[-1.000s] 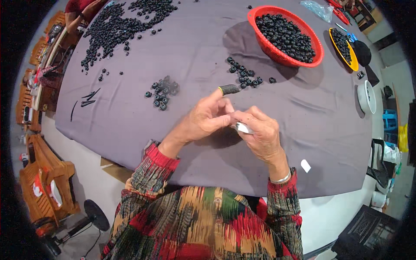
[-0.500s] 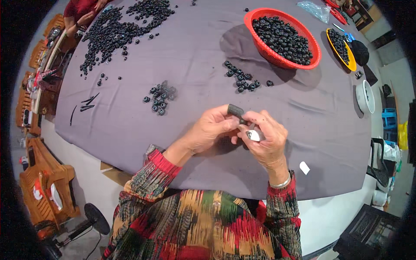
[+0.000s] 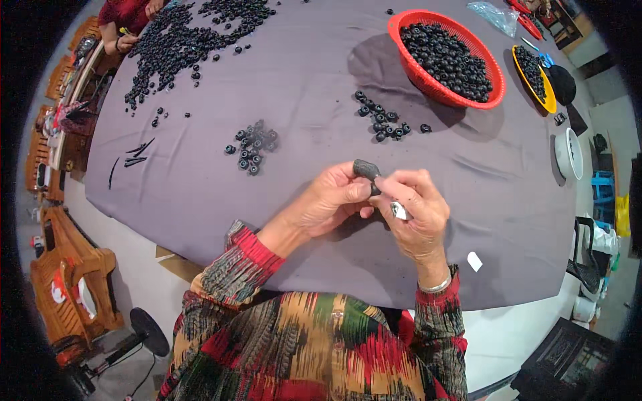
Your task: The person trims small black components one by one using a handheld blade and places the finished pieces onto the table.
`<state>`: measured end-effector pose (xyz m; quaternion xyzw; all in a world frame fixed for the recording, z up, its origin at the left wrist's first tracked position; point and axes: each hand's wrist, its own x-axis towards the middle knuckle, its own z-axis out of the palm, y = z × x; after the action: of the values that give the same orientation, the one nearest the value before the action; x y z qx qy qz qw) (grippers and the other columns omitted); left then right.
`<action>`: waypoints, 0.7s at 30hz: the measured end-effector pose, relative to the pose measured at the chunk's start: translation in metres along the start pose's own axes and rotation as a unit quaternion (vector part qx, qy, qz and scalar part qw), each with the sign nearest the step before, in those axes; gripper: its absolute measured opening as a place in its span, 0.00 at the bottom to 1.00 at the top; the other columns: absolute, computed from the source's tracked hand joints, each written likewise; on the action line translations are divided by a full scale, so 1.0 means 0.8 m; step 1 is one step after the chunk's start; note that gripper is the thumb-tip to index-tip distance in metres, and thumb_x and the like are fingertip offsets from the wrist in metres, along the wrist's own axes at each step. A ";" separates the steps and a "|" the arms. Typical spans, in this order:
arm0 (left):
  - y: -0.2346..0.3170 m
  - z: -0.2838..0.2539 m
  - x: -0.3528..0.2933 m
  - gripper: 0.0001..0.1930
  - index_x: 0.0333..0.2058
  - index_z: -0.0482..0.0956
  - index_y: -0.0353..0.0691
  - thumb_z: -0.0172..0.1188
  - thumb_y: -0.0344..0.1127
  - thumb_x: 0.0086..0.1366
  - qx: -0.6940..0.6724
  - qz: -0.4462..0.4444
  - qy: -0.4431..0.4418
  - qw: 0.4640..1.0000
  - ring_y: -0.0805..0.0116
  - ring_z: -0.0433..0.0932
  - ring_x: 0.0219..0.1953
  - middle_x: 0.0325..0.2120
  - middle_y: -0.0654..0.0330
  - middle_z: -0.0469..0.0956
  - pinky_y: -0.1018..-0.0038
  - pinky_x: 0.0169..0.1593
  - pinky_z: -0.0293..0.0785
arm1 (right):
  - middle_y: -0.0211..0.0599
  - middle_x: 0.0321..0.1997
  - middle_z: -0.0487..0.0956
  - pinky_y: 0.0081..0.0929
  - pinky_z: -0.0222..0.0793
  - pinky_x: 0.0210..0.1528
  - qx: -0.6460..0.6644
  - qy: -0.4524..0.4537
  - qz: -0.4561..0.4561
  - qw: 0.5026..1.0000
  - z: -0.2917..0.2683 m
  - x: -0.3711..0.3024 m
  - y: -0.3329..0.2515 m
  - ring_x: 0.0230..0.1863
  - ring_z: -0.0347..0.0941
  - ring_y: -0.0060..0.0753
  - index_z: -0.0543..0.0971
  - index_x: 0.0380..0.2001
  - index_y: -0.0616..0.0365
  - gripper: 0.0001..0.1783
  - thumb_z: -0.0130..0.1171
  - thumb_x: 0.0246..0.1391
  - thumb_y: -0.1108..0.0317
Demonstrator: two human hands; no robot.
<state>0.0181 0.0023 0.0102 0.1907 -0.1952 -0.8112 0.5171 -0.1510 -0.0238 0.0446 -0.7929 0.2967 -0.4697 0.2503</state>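
Observation:
Between its thumb and index finger, my left hand (image 3: 332, 199) pinches a small round black part (image 3: 374, 190). A black sleeve (image 3: 365, 168) wraps that index fingertip. Pressed up against the same part is my right hand (image 3: 422, 217), its fingers curled round a small tool with a white handle end (image 3: 400, 210); the working tip is hidden. Several black ring-like parts lie in a small pile (image 3: 251, 144) beyond my left hand, and another loose group (image 3: 382, 121) lies beyond my fingers. A small white piece (image 3: 474, 261) rests on the cloth right of my right wrist.
A red basket (image 3: 396, 41) full of black parts stands far right, near a yellow plate (image 3: 550, 100) and a white bowl (image 3: 560, 152). Thin black strips (image 3: 136, 160) lie left. Another person's hand (image 3: 126, 43) is by the large black heap (image 3: 180, 47) on the grey cloth (image 3: 307, 80).
My right fingers have shifted against the black part, and the white handle end has tilted. The other person's hand has moved to the edge of the heap. The view has shifted slightly.

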 end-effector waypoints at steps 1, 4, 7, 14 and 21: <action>0.001 0.003 -0.002 0.14 0.41 0.75 0.39 0.66 0.37 0.60 0.000 0.000 -0.001 1.000 0.75 0.77 0.33 0.33 0.65 0.78 0.79 0.35 0.76 | 0.36 0.34 0.77 0.23 0.74 0.28 -0.001 0.000 -0.001 1.000 0.000 -0.002 -0.001 0.30 0.76 0.30 0.81 0.35 0.58 0.15 0.67 0.40 0.82; 0.003 0.007 -0.002 0.12 0.40 0.77 0.39 0.65 0.36 0.60 0.008 0.014 -0.001 1.000 0.75 0.77 0.32 0.33 0.65 0.78 0.79 0.36 0.76 | 0.34 0.33 0.76 0.22 0.73 0.25 -0.079 0.001 -0.038 0.996 0.000 -0.003 -0.001 0.28 0.76 0.28 0.82 0.37 0.56 0.19 0.68 0.37 0.83; 0.003 0.006 -0.003 0.11 0.40 0.78 0.40 0.65 0.35 0.61 0.022 0.025 0.007 0.999 0.75 0.77 0.33 0.34 0.65 0.79 0.78 0.36 0.76 | 0.33 0.31 0.76 0.23 0.73 0.24 -0.146 0.032 -0.121 0.981 0.004 -0.003 0.000 0.24 0.75 0.27 0.82 0.38 0.57 0.22 0.69 0.35 0.83; 0.006 0.011 -0.005 0.09 0.39 0.77 0.41 0.63 0.34 0.62 -0.003 0.002 0.008 1.000 0.75 0.77 0.33 0.34 0.65 0.79 0.78 0.37 0.77 | 0.30 0.28 0.75 0.21 0.69 0.20 -0.164 0.021 -0.153 0.974 0.006 -0.009 -0.001 0.21 0.73 0.23 0.82 0.39 0.58 0.21 0.68 0.35 0.80; 0.007 0.000 -0.006 0.07 0.37 0.77 0.39 0.62 0.34 0.62 0.007 0.051 0.022 0.998 0.73 0.78 0.33 0.33 0.62 0.78 0.78 0.37 0.77 | 0.34 0.22 0.74 0.24 0.64 0.19 -0.124 0.007 -0.104 0.987 0.002 0.000 -0.012 0.19 0.70 0.31 0.80 0.38 0.61 0.20 0.70 0.36 0.74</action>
<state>0.0240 0.0050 0.0136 0.2021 -0.1990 -0.7779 0.5607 -0.1474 -0.0173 0.0507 -0.8408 0.2706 -0.4584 0.0982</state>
